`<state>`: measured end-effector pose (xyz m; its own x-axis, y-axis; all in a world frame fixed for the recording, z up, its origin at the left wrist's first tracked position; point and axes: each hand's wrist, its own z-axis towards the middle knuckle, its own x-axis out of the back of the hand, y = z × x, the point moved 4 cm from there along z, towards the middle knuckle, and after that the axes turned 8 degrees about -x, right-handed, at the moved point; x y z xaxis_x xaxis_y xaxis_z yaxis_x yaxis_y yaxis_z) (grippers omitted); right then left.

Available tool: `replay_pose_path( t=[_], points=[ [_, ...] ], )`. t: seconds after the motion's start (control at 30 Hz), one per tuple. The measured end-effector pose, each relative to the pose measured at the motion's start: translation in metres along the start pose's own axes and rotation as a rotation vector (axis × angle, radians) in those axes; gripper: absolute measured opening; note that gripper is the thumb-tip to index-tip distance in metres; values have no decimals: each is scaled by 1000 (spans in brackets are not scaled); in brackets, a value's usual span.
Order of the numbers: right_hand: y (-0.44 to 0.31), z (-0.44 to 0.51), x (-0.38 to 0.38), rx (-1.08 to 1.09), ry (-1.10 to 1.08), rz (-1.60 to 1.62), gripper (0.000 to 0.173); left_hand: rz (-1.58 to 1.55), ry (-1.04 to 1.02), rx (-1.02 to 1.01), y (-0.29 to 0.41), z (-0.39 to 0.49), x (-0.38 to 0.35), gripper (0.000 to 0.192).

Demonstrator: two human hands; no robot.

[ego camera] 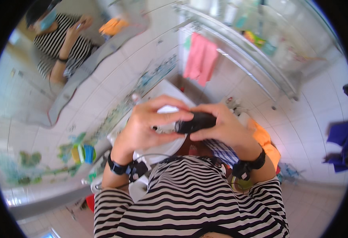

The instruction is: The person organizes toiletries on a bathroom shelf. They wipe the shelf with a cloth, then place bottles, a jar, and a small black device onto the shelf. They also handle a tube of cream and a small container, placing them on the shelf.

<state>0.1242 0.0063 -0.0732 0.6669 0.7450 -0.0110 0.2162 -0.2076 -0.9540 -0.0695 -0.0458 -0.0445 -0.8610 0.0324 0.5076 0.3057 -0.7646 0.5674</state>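
Observation:
A small black rounded device (198, 122), perhaps an electric shaver, is held level in front of my chest. My right hand (226, 126) wraps its right end, thumb below and fingers above. At the left end, the thumb and fingertips of my left hand (147, 123) press around the device. A black strap with a small module sits on each wrist. Beneath both hands lies a white washbasin (162, 150), largely covered by the left hand. The device's far side is hidden in my fingers.
A wall mirror (81, 38) at upper left reflects a person in a striped shirt and mask. A pink towel (201, 58) hangs from a metal rack (245, 70). Orange cloth (266, 142) lies beyond my right forearm. A yellow-and-blue sponge holder (84, 153) is on the left wall.

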Motion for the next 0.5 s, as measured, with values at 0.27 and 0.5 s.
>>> replay_pose_path(
  t=[0.27, 0.5],
  points=[
    [22, 81, -93, -77, -252, -24, 55, 66, 291, 340, 14, -122, 44, 51],
    [90, 94, -210, -235, -785, -185, 54, 305, 681, 776, 105, -255, -1, 49]
  ],
)
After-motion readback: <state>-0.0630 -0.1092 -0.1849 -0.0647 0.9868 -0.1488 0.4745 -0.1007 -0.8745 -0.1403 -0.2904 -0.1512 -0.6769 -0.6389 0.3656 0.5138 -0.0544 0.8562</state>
